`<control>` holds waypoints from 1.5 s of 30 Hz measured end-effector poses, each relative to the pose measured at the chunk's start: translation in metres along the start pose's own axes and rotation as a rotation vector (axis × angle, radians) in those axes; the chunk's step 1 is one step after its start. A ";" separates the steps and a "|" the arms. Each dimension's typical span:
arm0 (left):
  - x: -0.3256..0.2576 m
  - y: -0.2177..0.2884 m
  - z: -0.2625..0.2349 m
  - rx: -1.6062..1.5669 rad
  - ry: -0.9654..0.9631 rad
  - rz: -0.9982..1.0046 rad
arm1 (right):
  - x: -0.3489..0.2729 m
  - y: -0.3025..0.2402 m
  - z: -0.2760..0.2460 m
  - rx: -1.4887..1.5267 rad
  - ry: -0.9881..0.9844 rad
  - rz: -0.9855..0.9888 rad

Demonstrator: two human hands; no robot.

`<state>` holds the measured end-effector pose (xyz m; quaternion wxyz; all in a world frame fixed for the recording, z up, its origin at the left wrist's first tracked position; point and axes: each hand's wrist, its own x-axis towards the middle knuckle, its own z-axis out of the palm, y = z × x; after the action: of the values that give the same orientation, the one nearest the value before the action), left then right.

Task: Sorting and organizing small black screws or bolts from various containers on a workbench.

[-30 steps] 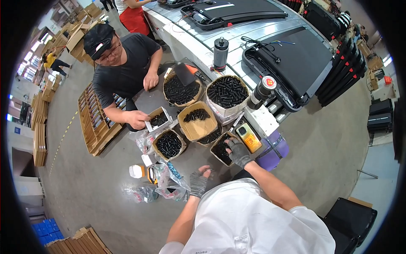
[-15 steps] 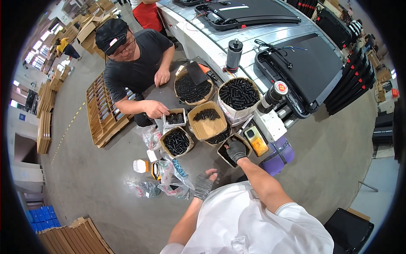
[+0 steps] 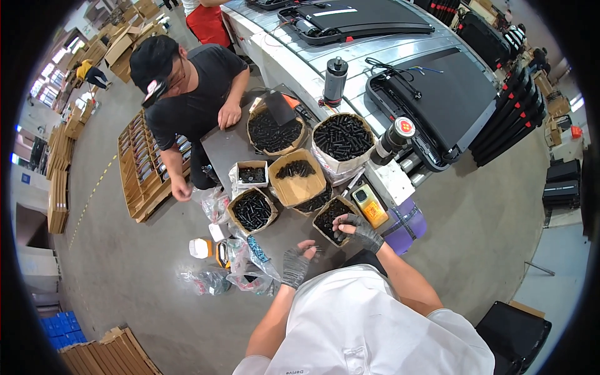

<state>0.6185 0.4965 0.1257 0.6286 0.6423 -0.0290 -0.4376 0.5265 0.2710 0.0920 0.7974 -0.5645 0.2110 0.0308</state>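
My right hand (image 3: 358, 228), in a grey fingerless glove, reaches into a small cardboard box of black screws (image 3: 329, 217) with its fingers curled among the parts. My left hand (image 3: 296, 262), gloved the same way, is held palm up just left of that box, and a few small dark screws seem to lie in it. Clear plastic bags (image 3: 253, 265) lie beside my left hand. Several other open boxes of black parts (image 3: 294, 178) stand on the low dark table (image 3: 220, 150).
A person in a black shirt and cap (image 3: 187, 100) sits across the table, one hand near a large box (image 3: 274, 130). A yellow device (image 3: 370, 206), a purple block (image 3: 406, 224) and a black bottle (image 3: 334, 78) are nearby. Treadmill decks (image 3: 431, 94) lie behind.
My right hand stays in the small box while my left hand has lifted off the plastic bags and turned palm up. The other person's near hand has dropped from the small box toward the floor.
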 end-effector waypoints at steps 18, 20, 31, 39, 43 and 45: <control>0.004 0.032 0.013 -0.115 0.037 0.047 | -0.027 -0.014 0.018 0.705 0.045 0.167; 0.006 0.029 0.013 -0.143 0.029 0.032 | -0.031 -0.022 0.021 0.600 0.052 0.131; 0.018 0.012 0.024 -0.317 -0.118 -0.059 | -0.041 -0.035 0.035 0.413 0.122 0.094; 0.016 0.012 0.027 -0.347 -0.145 -0.105 | -0.039 -0.025 0.038 0.514 0.143 0.083; 0.013 0.015 0.029 -0.402 -0.162 -0.142 | -0.044 -0.045 0.044 0.490 0.135 0.154; 0.015 0.011 0.028 -0.463 -0.173 -0.172 | -0.046 -0.049 0.046 0.454 0.143 0.158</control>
<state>0.6163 0.4629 0.1312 0.7143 0.4417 0.0730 -0.5379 0.5127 0.3044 0.1650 0.8819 -0.3536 0.3117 0.0048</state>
